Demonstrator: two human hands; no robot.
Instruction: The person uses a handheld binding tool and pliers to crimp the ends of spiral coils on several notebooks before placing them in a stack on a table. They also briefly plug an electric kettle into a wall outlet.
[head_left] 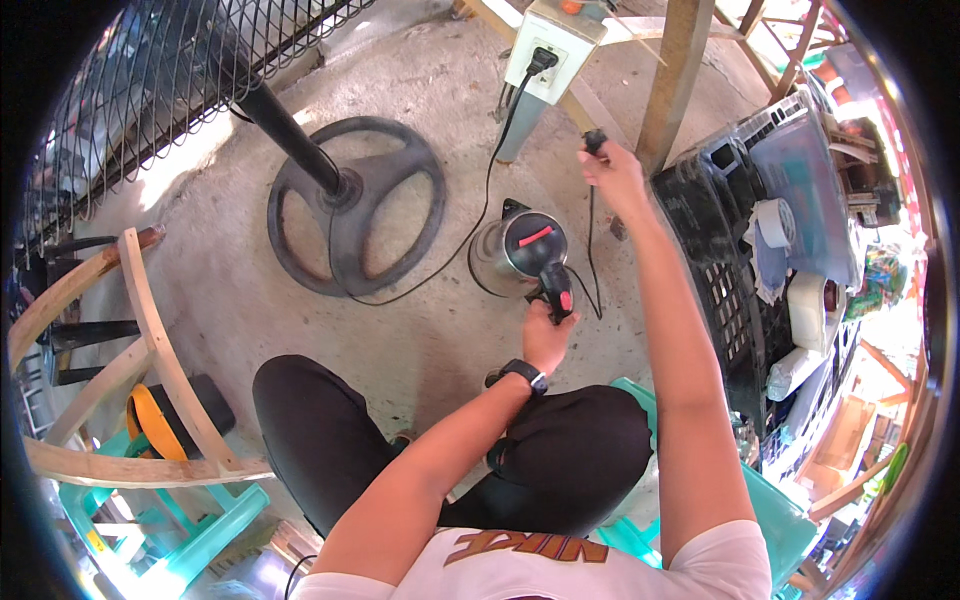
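An electric kettle (530,245) with a silver body and a black lid with a red strip stands upright on the concrete floor before me. My left hand (548,337) is closed around the lower part of its black handle, with a dark watch on the wrist. Farther out and to the right, my right hand (616,180) grips a black power plug (595,140), its prongs not visible. A thin black cord (592,260) hangs from that hand down toward the kettle. Beyond, a white outlet box (553,50) on a post has another black plug (541,62) in it.
A black steering-wheel-shaped base (355,205) on a pole lies at left, with a cord running past it from the outlet. Black crates (725,270) line the right side. Curved wooden pieces (150,330) and a teal stool (215,535) are at lower left. Wire mesh (200,90) hangs at upper left.
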